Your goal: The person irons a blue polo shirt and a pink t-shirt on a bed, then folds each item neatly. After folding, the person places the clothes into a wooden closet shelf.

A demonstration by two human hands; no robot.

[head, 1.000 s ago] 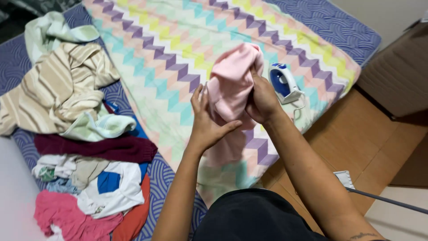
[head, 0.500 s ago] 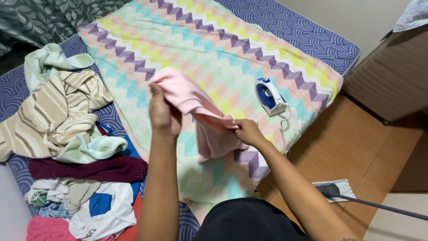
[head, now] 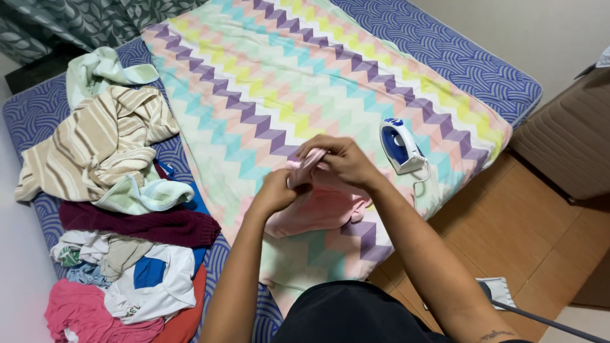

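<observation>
Pink garment [head: 318,209] within both hands' grip

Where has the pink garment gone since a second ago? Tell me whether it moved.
Yes. The pink garment has dropped from raised to bunched low on the zigzag blanket, left of the iron.

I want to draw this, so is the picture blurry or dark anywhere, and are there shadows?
Head view: even, soft light, no glare. The hands, left and right, look slightly soft where they hold the pink cloth; the iron and the clothes pile are sharp. Only faint shadows lie under the arms on the zigzag blanket.
</observation>
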